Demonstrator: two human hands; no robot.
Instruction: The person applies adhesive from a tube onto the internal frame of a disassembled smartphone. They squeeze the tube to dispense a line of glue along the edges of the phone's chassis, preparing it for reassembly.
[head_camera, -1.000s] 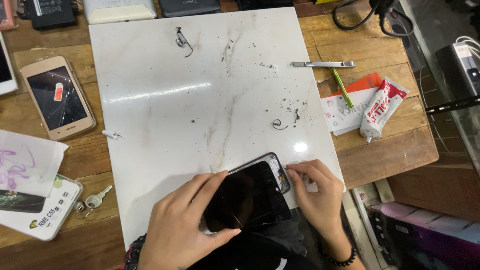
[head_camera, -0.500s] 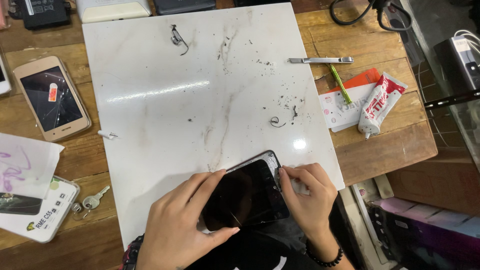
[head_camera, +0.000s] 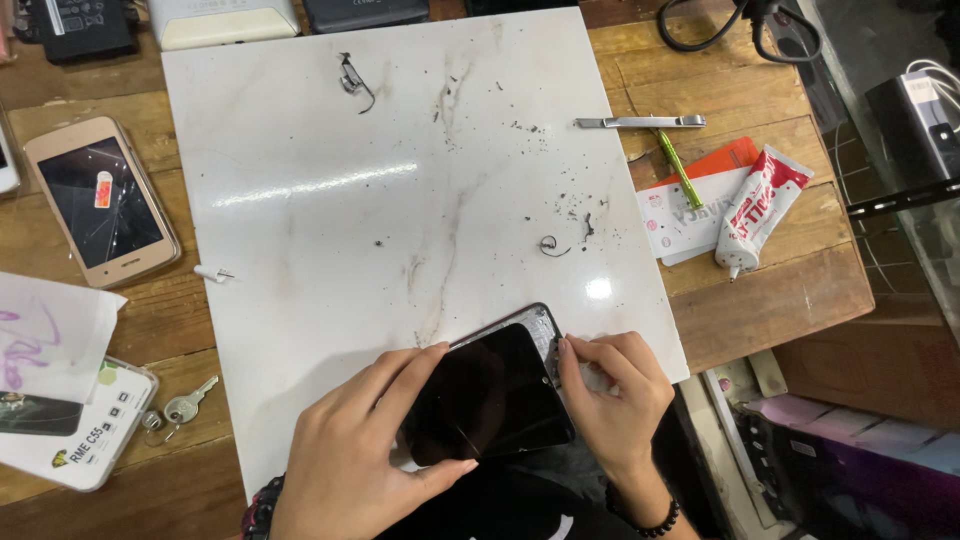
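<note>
A dark phone screen (head_camera: 487, 400) is gripped at the near edge of a white marble slab (head_camera: 300, 250) by the curled left hand (head_camera: 365, 450); its top edge is pinched by the right hand (head_camera: 615, 400). Screen fitting or separating seems underway, calling for careful, even finger pressure.

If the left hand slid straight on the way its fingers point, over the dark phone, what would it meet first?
The left hand points up-right across the black phone. Straight on, it would most likely meet the right hand's fingertips at the phone's top edge, then bare white slab; depth is uncertain.
</note>
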